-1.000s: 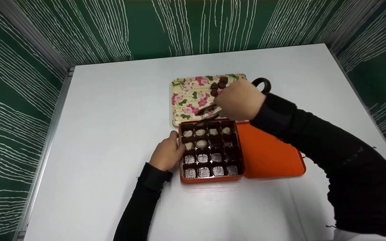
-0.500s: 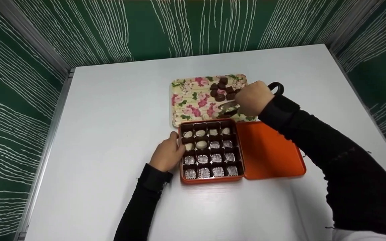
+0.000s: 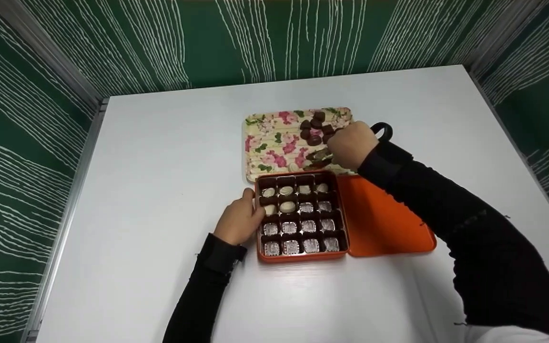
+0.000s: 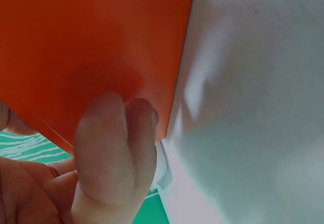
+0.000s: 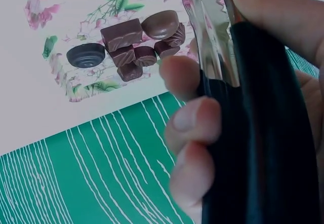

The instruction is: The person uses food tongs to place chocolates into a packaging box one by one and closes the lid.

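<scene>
My left hand (image 3: 239, 219) grips the left side of an orange tin (image 3: 303, 257). In the left wrist view its fingers (image 4: 104, 148) lie against the tin's outer wall. The tin has a dark divided insert; white chocolates (image 3: 287, 207) sit in its back row and the left of the second row. My right hand (image 3: 353, 145) holds tongs (image 5: 268, 127) by the black handles, low over a floral tray (image 3: 260, 133). One white chocolate (image 3: 294, 167) lies on the tray near the tongs' tips. Whether anything is between the tips cannot be told.
Several brown chocolates (image 5: 121, 34) are grouped on the tray's right part, behind the tongs. The orange lid (image 3: 384, 224) lies right of the tin, under the right forearm. All of it stands on a white table (image 3: 160, 157) with green, white-streaked walls (image 3: 217, 43) around.
My right hand with the tongs moved right from above the tin's back edge, then slightly back left and lower over the tray. My left hand stays on the tin.
</scene>
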